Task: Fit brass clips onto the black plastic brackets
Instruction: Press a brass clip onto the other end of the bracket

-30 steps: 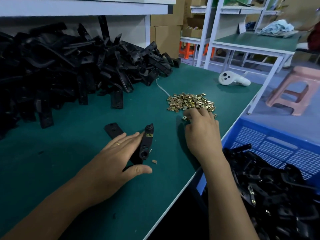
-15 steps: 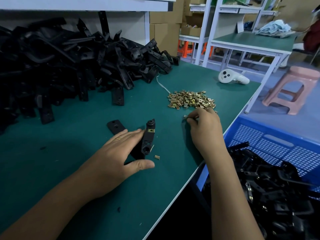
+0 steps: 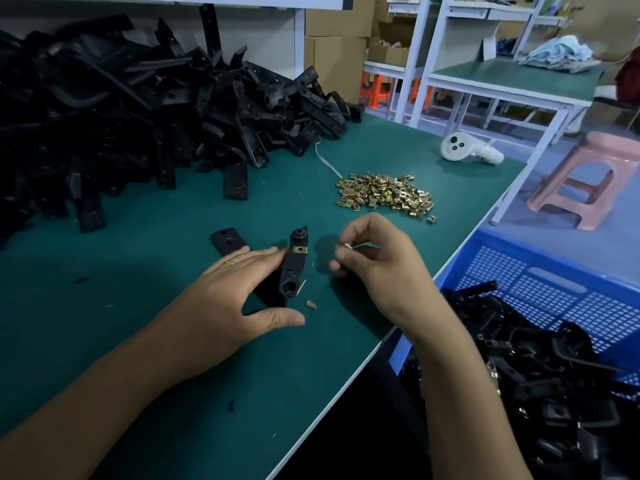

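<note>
black plastic bracket lies at centre frame on the green table, one brass clip already seated on it — the left hand rests on it, fingers straight, thumb spread wide. just right, the right hand pinches a small clip in curled fingertips. loose clips heap above — more brackets upper left.

No lettering legible — nothing to read.
</note>
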Demonstrator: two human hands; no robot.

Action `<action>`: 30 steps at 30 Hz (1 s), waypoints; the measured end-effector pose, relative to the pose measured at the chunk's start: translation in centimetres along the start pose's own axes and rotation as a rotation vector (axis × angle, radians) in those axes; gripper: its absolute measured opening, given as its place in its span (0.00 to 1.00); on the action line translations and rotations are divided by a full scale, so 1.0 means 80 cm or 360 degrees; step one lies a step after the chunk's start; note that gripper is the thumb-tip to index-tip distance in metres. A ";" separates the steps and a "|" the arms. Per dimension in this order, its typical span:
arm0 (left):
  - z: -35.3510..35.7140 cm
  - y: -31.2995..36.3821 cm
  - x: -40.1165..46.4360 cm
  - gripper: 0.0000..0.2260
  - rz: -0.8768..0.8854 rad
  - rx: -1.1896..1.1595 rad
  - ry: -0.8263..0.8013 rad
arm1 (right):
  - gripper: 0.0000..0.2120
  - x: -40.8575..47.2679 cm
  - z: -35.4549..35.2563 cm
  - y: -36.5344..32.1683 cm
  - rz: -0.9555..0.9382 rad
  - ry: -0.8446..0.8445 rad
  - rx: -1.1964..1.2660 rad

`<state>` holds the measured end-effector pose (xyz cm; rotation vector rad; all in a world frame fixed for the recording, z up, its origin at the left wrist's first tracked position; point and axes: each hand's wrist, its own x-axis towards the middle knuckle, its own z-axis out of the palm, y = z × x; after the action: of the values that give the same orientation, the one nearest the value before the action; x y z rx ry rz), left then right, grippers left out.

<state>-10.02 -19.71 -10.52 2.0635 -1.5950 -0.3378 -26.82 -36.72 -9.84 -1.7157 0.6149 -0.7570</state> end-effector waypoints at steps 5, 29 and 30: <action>0.000 -0.007 0.001 0.42 -0.0080 -0.0030 0.0110 | 0.06 -0.003 0.025 -0.005 -0.0042 -0.0047 0.0128; -0.001 -0.010 0.003 0.26 0.0030 0.0027 0.0131 | 0.04 -0.003 0.023 -0.010 0.0201 -0.0417 0.0605; -0.001 -0.010 0.003 0.26 0.0038 0.0038 0.0133 | 0.03 -0.004 0.024 -0.010 0.0198 -0.0415 0.0605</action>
<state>-9.27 -19.81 -10.85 2.0469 -1.5801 -0.2223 -25.60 -35.06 -9.45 -1.3812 0.3660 -0.5122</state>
